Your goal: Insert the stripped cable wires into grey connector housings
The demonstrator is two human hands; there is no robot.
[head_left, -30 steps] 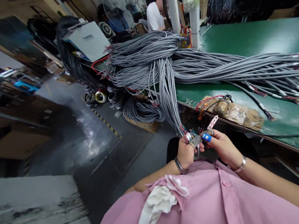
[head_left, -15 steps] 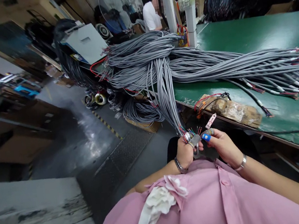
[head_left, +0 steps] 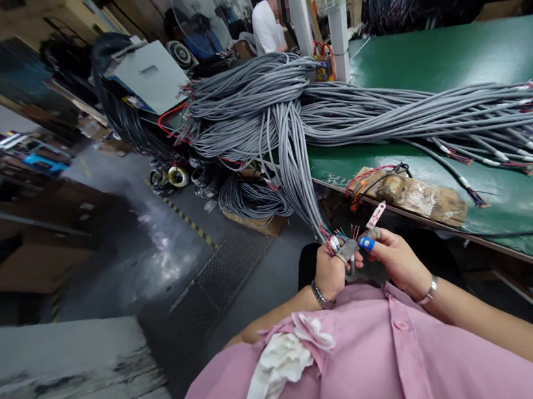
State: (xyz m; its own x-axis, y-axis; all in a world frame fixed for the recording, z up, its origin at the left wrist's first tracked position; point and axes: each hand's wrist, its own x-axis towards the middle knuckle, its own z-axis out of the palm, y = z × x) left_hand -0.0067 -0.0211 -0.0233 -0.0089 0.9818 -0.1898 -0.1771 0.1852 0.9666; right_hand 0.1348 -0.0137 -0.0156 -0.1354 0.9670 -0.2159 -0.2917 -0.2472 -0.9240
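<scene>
Close to my body, my left hand point(head_left: 333, 268) is closed around the ends of several grey cables point(head_left: 299, 175) that hang down off the bench. Thin coloured wires point(head_left: 348, 233) fan out from the stripped ends above the fingers. Grey tape wraps the left thumb. Touching these wires from the right, my right hand point(head_left: 394, 254) is pinched, with blue tape on its thumb and a wrapped index finger. A small pale tag-like strip point(head_left: 375, 215) shows just above the right fingers; whether they hold it, I cannot tell.
Across the green bench point(head_left: 453, 54) lies a big pile of grey cables point(head_left: 383, 112) with stripped ends at the right. A tape-wrapped block point(head_left: 423, 197) sits on the near edge. A white post point(head_left: 340, 46) rises behind. Beyond it sits a person in white point(head_left: 267, 27).
Both hands stay in nearly the same place at the wires, with only slight finger movement. The background has shifted very slightly as the camera moved.
</scene>
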